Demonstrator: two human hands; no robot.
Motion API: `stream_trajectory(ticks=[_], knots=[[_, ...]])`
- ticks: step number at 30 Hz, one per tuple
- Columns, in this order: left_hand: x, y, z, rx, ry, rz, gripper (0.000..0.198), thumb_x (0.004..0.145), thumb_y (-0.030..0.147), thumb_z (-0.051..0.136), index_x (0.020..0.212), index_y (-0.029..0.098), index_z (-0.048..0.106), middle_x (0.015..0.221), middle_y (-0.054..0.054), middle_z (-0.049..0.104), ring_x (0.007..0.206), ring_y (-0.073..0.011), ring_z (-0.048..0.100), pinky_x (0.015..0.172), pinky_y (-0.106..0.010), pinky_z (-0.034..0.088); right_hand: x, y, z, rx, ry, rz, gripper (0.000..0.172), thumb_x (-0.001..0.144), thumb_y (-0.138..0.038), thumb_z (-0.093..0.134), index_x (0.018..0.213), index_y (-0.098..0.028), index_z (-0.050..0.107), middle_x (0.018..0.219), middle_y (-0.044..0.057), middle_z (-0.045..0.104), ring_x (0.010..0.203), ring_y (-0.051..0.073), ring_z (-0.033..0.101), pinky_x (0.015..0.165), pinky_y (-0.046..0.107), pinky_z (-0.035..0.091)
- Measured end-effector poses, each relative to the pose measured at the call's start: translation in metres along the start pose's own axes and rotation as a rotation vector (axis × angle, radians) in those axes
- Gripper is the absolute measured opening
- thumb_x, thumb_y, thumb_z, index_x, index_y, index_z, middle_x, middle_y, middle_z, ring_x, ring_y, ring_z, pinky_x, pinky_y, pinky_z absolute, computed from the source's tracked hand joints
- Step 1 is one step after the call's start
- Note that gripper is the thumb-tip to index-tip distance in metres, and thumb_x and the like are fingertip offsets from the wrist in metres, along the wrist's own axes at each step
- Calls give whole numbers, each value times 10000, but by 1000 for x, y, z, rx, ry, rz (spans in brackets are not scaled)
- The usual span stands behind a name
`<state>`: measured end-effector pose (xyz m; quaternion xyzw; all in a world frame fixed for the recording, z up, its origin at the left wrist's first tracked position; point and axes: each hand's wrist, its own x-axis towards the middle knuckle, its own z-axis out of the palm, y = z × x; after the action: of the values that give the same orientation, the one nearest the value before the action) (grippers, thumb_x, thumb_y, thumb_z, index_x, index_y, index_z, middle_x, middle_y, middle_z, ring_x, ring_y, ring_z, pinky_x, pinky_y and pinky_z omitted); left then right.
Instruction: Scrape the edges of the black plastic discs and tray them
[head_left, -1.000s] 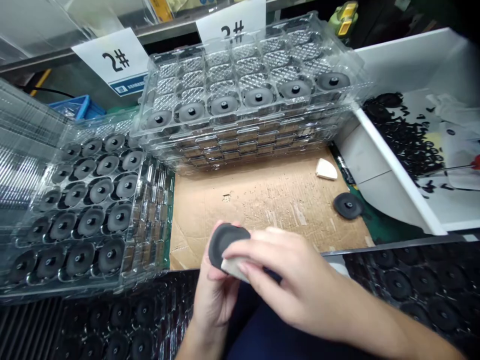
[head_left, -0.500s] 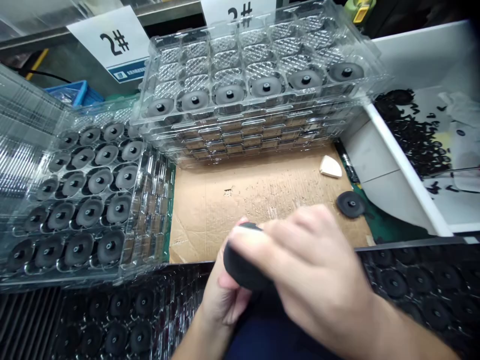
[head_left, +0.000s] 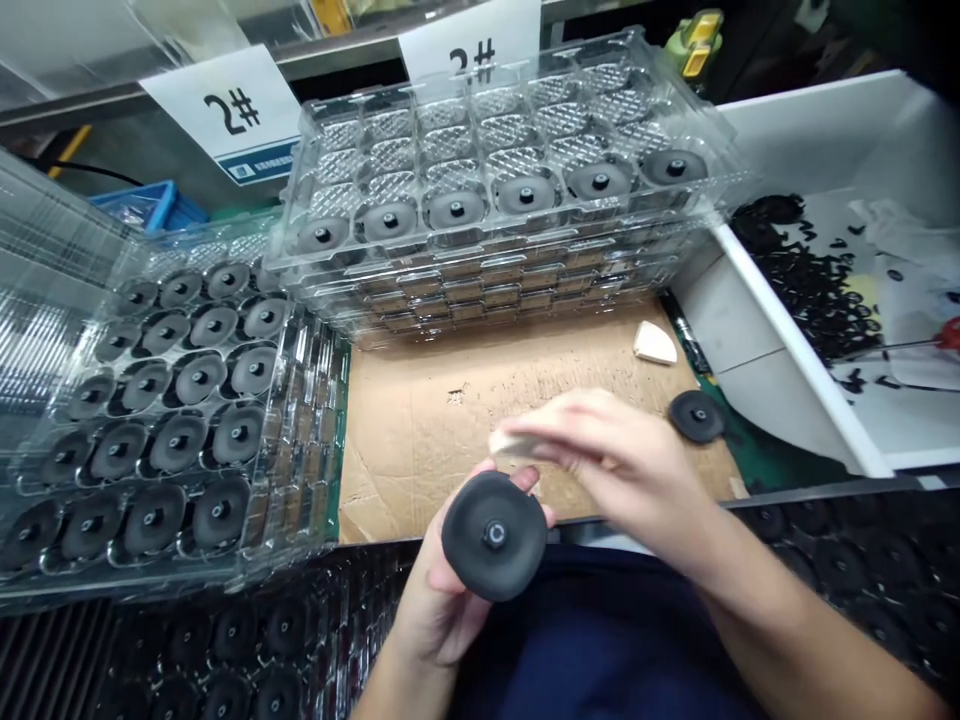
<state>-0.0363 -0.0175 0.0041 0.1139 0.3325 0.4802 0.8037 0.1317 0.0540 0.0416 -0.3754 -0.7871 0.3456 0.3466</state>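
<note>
Left hand (head_left: 448, 605) is cradling a black disc (head_left: 491, 560), its central hub (head_left: 494, 534) showing, at the near edge of a cardboard sheet (head_left: 409, 430), while the right hand (head_left: 626, 460) is gripping a whitish block (head_left: 514, 444) just beyond the disc's rim. Clear trays (head_left: 495, 250) carrying similar discs (head_left: 526, 196) are standing behind and to the left.

- "2#", printed in black on the left white sheet (head_left: 180, 95);
- small pale lettering on that sheet's blue band (head_left: 262, 163), too small to read;
- "#" on the right white sheet (head_left: 517, 25), after a partly covered digit.
</note>
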Motion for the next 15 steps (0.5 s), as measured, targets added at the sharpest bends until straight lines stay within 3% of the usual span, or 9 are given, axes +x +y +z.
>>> stream_trajectory(ticks=[3, 6, 8, 12, 14, 15], knots=[[-4, 0, 2, -92, 2, 45, 576, 529, 499, 771, 1074, 349, 655, 1135, 18, 700, 986, -221, 669, 958, -345, 466, -24, 38, 13, -72, -6, 289, 237, 918, -186, 481, 1089, -217, 642, 963, 38, 691, 852, 146, 620, 729, 276, 467], [-4, 0, 2, -120, 24, 49, 558, 522, 480, 780, 1045, 318, 674, 1082, 8, 722, 955, -211, 680, 917, -319, 492, -55, 67, 35, -105, -117, 319, 225, 900, -184, 492, 1035, -213, 670, 914, 49, 710, 839, 171, 645, 739, 315, 489], [-3, 0, 2, -130, 21, 43, 558, 524, 467, 784, 1046, 304, 674, 1074, 4, 725, 947, -209, 684, 904, -307, 501, -65, 73, 41, -100, -129, 322, 206, 885, -179, 513, 994, -211, 685, 882, 43, 720, 821, 173, 657, 732, 316, 498], [-2, -2, 4, -120, 8, 39, 559, 535, 460, 789, 1055, 294, 670, 1071, -5, 724, 935, -214, 685, 883, -302, 513, -46, 41, 20, -88, 14, 345, 224, 915, -206, 482, 1067, -207, 647, 952, 43, 704, 847, 152, 641, 712, 278, 488], [-2, -4, 5, -88, 32, 38, 548, 555, 456, 792, 1056, 274, 668, 1044, -14, 724, 927, -225, 680, 883, -325, 515, -27, 12, 5, -72, 130, 233, 231, 920, -195, 489, 1107, -228, 621, 998, 27, 692, 870, 137, 621, 719, 265, 459], [-2, -6, 6, -60, 69, 37, 526, 570, 452, 791, 1044, 258, 672, 1025, -18, 723, 937, -234, 673, 890, -340, 514, -18, -2, 0, -68, 147, 82, 238, 923, -179, 484, 1109, -238, 620, 993, 14, 696, 851, 131, 611, 729, 271, 437]])
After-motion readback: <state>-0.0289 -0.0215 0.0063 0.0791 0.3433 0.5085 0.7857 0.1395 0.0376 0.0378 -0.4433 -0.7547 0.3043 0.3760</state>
